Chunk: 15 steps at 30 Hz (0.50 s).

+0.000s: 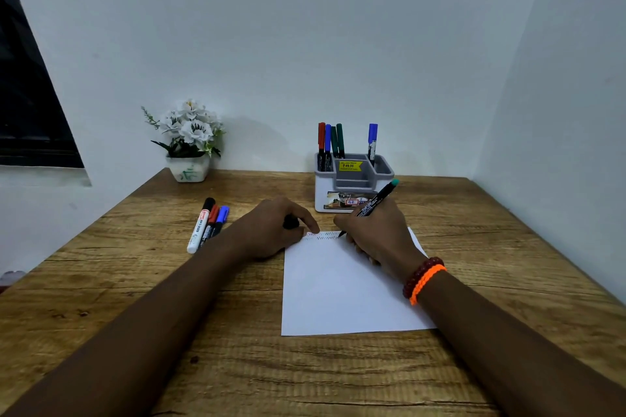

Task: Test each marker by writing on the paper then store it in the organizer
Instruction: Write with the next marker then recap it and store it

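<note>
Wood-grain bench (169,298) in a white-walled corner; right hand (376,234) grips a green-ended marker (372,205) on paper (338,294); left hand (271,230) curls around a black cap (290,222).

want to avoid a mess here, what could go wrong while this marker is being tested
1. The right hand rests on the paper beside the fresh zigzag, so it might smear the ink.
2. The left hand grips a dark cap while pressing the paper's corner; the sheet could shift if it lifts.

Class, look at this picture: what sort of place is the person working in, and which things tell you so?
Probably a home or office desk in a corner: a wooden table against plain walls, a pen organizer and a potted artificial flower.
</note>
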Available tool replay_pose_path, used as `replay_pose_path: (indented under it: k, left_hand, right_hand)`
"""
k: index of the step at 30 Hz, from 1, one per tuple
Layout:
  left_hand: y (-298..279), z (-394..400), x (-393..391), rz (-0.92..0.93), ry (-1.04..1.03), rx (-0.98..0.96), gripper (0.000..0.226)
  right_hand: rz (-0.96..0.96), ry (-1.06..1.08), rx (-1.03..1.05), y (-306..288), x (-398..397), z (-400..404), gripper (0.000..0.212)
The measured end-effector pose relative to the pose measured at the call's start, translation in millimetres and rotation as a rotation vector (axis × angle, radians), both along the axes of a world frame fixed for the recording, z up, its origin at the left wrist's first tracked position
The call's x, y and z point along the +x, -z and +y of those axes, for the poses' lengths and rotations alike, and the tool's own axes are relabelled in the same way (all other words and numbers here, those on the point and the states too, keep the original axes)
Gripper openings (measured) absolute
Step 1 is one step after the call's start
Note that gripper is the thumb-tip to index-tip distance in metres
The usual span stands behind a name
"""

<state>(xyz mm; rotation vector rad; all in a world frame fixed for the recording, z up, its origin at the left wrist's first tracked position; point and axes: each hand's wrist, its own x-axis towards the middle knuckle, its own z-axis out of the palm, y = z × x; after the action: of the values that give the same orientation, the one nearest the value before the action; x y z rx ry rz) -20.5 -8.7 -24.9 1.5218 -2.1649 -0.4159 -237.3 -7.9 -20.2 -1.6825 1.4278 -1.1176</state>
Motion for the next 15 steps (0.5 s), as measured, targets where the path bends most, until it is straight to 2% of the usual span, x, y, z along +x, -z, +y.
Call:
replay_pose_path:
  k: [15]
  left_hand:
    - [-1.3,1.8,-0.9,-0.004,0.002,0.002,0.029]
  right_hand:
    - [-0.028,0.028,-0.024,5.2,-1.7,-8.5,0.008]
